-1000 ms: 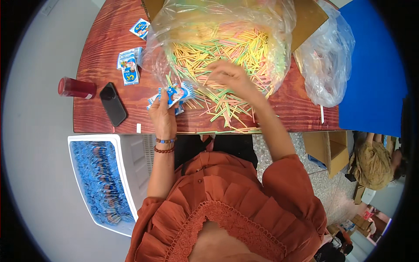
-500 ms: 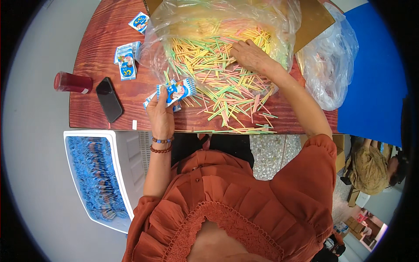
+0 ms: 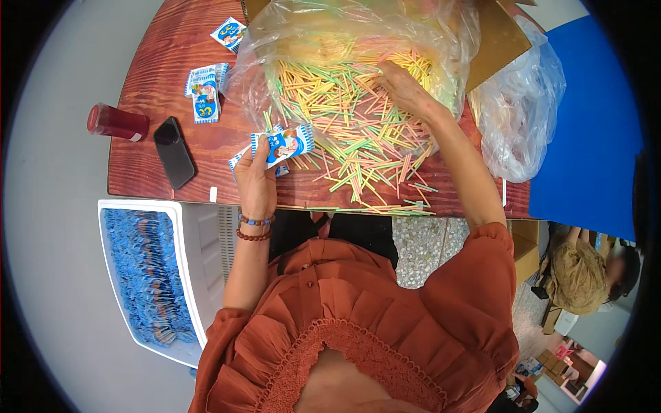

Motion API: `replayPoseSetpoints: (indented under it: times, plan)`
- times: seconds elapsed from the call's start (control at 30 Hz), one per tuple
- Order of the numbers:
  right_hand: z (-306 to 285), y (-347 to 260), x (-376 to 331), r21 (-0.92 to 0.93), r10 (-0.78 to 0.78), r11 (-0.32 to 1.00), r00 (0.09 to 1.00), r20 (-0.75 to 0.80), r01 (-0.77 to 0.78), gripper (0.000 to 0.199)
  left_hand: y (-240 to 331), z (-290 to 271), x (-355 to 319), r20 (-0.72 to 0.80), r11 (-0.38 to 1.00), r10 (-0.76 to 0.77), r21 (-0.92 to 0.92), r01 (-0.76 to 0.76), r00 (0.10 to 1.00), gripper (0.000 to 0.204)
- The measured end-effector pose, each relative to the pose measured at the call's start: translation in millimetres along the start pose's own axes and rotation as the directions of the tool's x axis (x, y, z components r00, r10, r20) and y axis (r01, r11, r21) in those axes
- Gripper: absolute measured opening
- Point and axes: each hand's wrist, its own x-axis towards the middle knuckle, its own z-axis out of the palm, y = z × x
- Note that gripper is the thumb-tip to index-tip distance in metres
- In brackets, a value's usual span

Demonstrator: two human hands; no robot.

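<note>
Between the thumb and fingers of my left hand [image 3: 255,172] is a small blue-and-white packet [image 3: 290,143], held flat over the table's near side. More packets of the same kind show partly beneath it, and I cannot tell whether they are gripped too. My right hand [image 3: 407,91] reaches into a heap of thin pink, yellow and green sticks [image 3: 344,103]. Its fingers are bent and close together; the tips are partly hidden, so what they pinch is unclear. The heap spills from a clear plastic bag [image 3: 296,31] onto the wood.
Several like packets [image 3: 205,100] lie left on the red-brown table [image 3: 148,69], near a phone [image 3: 173,153] and a red-capped jar [image 3: 118,122]. A white foam box [image 3: 186,275] full of blue packets stands lower left. At right are a cardboard flap [image 3: 499,51] and crumpled plastic [image 3: 520,103].
My right hand has shifted slightly right among the sticks, with its fingers drawn closer together. My left hand keeps the packet in nearly the same place. The whole view has tilted a little.
</note>
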Motion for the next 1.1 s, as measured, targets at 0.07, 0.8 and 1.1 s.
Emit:
replayPoseSetpoints:
  times: [0.07,0.8,1.1]
  plan:
    - [-7,-8,4,0.135,0.123,0.983,0.992,0.030,-0.126,0.032,0,-3,1,-0.003,1.000,0.006,-0.009,-0.006,1.000,0.019]
    - [34,-18,-19,0.418,0.257,0.897,0.938,-0.233,-0.142,0.019,-2,3,0,0.006,0.995,-0.062,-0.084,0.062,0.998,0.015]
    - [13,-22,-3,0.510,0.295,0.860,0.793,-0.533,0.023,0.024,-1,6,2,0.039,0.993,-0.053,-0.105,0.057,0.998,0.015]
